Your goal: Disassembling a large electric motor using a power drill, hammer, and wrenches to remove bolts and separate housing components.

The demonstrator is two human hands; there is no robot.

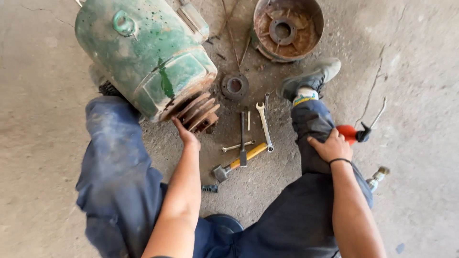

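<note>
Left hand [186, 136], fingers nearly flat, presses against the rusty grooved pulley [198, 113] of the green electric motor [143, 57], which lies at its 11 o'clock. Right hand [331, 147] rests open over the person's shin, holding nothing. Between the hands on the concrete floor [420, 95]: a yellow-handled hammer [239, 162], a combination wrench [264, 126] and a chisel [243, 138] (overlapping the hammer). At 12 o'clock, a rusty end cover [287, 28].
</note>
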